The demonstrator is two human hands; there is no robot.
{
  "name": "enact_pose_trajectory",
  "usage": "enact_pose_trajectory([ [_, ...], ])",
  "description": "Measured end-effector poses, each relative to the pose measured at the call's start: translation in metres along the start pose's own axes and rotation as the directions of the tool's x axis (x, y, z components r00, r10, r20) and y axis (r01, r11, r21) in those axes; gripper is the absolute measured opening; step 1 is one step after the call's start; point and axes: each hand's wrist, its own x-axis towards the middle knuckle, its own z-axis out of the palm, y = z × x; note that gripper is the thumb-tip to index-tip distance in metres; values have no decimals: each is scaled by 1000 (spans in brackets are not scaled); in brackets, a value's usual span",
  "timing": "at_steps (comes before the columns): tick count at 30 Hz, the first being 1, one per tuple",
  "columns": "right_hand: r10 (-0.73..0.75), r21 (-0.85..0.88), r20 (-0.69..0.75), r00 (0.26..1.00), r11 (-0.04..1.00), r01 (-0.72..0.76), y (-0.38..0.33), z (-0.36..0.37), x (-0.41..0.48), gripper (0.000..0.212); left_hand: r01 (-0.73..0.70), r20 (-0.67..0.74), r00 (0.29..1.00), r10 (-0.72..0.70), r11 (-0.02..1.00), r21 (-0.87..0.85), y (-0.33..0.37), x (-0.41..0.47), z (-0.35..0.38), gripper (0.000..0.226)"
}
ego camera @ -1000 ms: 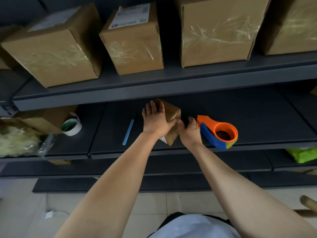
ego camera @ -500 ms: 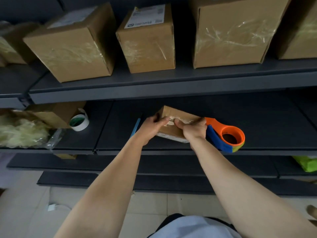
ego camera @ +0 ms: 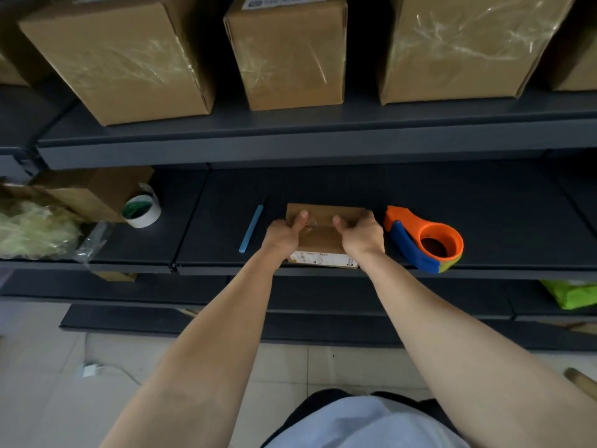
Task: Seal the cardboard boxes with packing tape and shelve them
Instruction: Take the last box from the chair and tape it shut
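The person is holding a small cardboard box [ego camera: 323, 236] between both hands on the middle shelf [ego camera: 500, 221], and it is lying flat near the shelf's front edge, its labelled face turned toward the person. Its long axis is running left to right along the shelf lip, so each hand is sitting at one short end. The left hand [ego camera: 281, 236] is gripping the left end and the right hand [ego camera: 361, 237] the right. Both thumbs are lying on the top face and pointing away from the body. The fingers [ego camera: 368, 218] of the right hand are curling over the far right corner, while those of the left hand are hidden behind the box. A glossy patch between the thumbs is probably tape, though how far it is sealing the seam cannot be told.

The relation that matters for the next move is sideways. The orange-and-blue tape dispenser [ego camera: 426, 240] is sitting just beside the right hand, on the same shelf, so that hand is the nearer one for any further taping, leaving the left to steady the box. If the box is sealed, it is already gripped evenly for lifting or sliding. The taped boxes [ego camera: 122, 59] are standing on the upper shelf [ego camera: 290, 137] directly above.
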Motion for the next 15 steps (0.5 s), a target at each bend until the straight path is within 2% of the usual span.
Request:
enact_pose_trajectory([
  [2, -20, 94, 36, 999, 995, 16, 7, -3, 4, 52, 4, 4, 1000, -4, 1000, 6, 3, 2, 0, 58],
  [4, 23, 198, 77, 997, 980, -38, 12, -3, 4, 48, 1, 1, 1000, -1, 1000, -3, 4, 1, 1, 70],
  [7, 65, 222, 122, 990, 971, -91, 17, 2, 2, 65, -1, -13, 1000, 1, 1000, 8, 3, 1, 4, 86],
  [11, 21, 195, 151, 988, 980, -51, 18, -3, 5, 61, -42, 32, 999, 41, 999, 17, 4, 7, 1, 68],
  [15, -2, 155, 158, 987, 988, -23, 19, -5, 6, 58, -50, 19, 999, 49, 998, 45, 2, 7, 0, 56],
])
